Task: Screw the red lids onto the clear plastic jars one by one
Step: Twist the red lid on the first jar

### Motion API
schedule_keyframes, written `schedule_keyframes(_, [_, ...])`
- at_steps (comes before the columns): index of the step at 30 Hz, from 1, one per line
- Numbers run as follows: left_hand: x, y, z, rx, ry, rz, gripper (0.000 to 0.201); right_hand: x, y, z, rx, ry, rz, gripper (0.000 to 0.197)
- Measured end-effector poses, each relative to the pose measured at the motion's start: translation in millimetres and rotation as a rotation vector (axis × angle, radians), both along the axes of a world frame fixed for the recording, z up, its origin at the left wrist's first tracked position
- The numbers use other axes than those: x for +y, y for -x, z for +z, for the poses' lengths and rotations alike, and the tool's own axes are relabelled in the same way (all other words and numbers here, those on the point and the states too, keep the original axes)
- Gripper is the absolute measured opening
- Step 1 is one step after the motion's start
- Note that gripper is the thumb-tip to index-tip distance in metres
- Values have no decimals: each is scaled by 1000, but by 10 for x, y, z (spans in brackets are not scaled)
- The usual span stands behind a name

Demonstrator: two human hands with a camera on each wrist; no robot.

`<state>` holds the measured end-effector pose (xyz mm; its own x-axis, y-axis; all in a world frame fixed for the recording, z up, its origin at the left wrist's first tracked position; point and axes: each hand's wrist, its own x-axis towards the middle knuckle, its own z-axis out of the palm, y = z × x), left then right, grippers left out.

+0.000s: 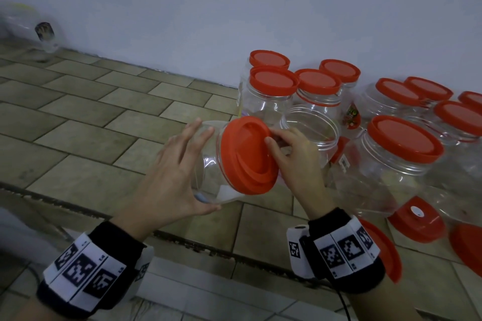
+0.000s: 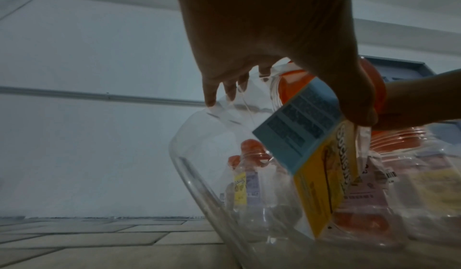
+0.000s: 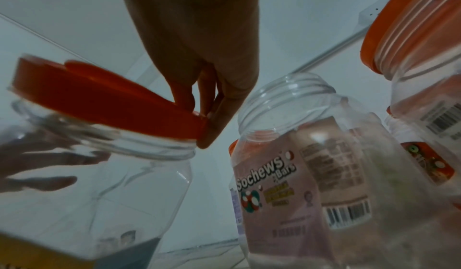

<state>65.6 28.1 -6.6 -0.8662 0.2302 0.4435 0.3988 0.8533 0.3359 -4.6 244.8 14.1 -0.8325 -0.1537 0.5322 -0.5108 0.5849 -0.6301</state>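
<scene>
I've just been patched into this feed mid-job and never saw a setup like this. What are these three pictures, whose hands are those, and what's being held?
There is no machine: a person wears three cameras. The big picture is from the head; the other two look out from each wrist, along the fingers. The left hand steadies a tilted clear jar, its fingers spread on the wall. The right hand grips the rim of the red lid sitting on that jar's mouth. On the tiled floor by the wall stand capped jars, one open jar with no lid, and loose lids at the right.
</scene>
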Motion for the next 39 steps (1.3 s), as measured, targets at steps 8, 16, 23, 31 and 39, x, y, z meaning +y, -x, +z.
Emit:
schedule_keyframes(8, [-35,-101,83,-22,4,-12,126,178,-288,278,-161,-205,517,93])
schedule_keyframes(16, [-8,-190,220,3,112,-30,124,217,-266,312,-91,-391,565,120])
schedule_keyframes(23, [26,-242,271,56,258,-49,114,170,-348,239,-171,-261,523,117])
schedule_keyframes(31, [21,-253,352,77,196,-135,108,210,-379,295,103,-404,592,108])
schedule_keyframes(39, [67,-263,369,115,266,-121,111,234,-411,279,-15,-306,572,110])
